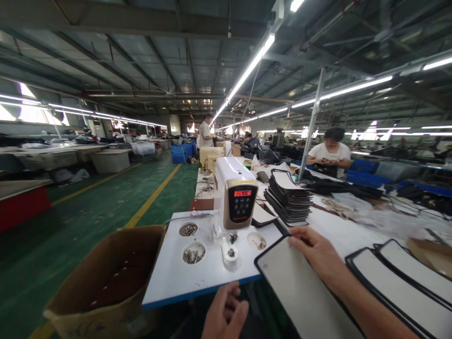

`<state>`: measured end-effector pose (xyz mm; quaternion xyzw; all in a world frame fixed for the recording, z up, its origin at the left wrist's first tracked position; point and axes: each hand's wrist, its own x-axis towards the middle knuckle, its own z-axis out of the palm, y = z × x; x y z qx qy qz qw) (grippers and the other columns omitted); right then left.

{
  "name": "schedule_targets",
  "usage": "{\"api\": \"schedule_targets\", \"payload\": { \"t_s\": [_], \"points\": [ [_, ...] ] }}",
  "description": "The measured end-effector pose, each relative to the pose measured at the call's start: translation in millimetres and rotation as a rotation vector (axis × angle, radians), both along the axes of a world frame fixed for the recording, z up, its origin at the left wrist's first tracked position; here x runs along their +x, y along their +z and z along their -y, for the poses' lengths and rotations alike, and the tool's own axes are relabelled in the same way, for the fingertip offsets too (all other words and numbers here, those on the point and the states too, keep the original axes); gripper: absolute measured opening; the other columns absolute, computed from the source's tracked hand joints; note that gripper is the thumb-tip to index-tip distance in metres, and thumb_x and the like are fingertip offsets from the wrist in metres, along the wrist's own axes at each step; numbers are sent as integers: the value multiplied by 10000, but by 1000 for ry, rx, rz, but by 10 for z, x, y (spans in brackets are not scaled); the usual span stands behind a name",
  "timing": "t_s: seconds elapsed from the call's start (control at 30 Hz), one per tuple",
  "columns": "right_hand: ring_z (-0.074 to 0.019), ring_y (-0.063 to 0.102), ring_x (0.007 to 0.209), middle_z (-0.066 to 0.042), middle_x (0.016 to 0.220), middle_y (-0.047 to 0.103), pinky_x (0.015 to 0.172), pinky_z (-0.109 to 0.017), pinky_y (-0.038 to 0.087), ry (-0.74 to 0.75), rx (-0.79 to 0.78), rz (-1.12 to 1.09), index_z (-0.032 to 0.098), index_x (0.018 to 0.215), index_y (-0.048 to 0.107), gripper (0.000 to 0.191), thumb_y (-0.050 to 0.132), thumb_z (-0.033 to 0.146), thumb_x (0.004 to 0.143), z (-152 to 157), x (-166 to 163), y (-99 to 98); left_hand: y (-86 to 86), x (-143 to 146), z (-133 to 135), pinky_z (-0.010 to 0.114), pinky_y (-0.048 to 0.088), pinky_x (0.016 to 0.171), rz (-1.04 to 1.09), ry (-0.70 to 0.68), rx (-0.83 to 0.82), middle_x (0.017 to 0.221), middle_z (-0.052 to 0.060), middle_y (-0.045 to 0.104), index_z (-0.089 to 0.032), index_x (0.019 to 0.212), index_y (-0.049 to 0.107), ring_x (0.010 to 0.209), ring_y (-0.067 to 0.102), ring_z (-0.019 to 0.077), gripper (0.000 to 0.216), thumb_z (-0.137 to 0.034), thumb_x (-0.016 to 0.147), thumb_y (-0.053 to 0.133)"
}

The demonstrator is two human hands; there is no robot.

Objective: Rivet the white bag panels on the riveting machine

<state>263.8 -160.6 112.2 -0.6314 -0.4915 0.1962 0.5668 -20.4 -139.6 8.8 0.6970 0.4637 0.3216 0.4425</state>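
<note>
My right hand grips the upper edge of a pale panel with black edging, thumb on its face. The panel slants down toward me, right of the machine's small table, and its lower end runs out of view. Near the table's front edge, my left hand is loosely curled, thumb apart from the fingers, with nothing visible in it. Beyond both hands stands a white riveting or snap press with a lit red display. Its lower post sits on the white tabletop.
Cups of small metal parts are set into the tabletop. A cardboard box holding brown pieces stands left. Behind the press is a stack of edged panels; more panels lie right. A co-worker is at the far right.
</note>
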Motion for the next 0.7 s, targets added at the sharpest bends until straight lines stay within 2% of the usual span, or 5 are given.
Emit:
{"api": "schedule_targets", "payload": {
  "t_s": [0.13,0.2,0.3,0.47,0.7],
  "points": [
    [-198,634,774,-15,838,687,701,-293,494,323,-229,-41,223,985,671,292,669,424,773,94,-652,-591,328,149,19,288,483,824,-87,-126,64,1025,48,712,-226,1002,659,931,631,194,338,-491,857,510],
    [-203,636,818,-22,877,692,744,-297,488,334,-267,-42,216,1008,668,302,645,434,800,124,-840,-838,297,132,23,284,449,755,-168,-151,87,852,27,701,-208,811,645,818,617,178,330,-453,896,440],
    [-208,639,873,-30,934,700,780,-298,470,335,-321,44,219,1004,663,312,555,481,873,129,-931,-1087,113,59,-7,274,417,716,-146,-69,24,818,15,684,-200,790,624,792,608,169,352,-451,910,409],
    [-198,631,792,-27,817,688,716,-284,415,301,-341,363,228,845,638,404,406,541,951,-80,-869,-1273,-112,71,-187,280,428,745,-18,19,-100,875,22,698,-196,893,648,831,620,180,352,-467,900,423],
    [-166,588,667,-28,698,665,614,-269,296,197,-271,743,218,738,607,478,359,551,976,-822,-770,-1294,-100,227,-789,283,373,695,-194,109,2,778,13,658,-205,781,596,774,589,175,380,-513,895,405]
  ]
}}
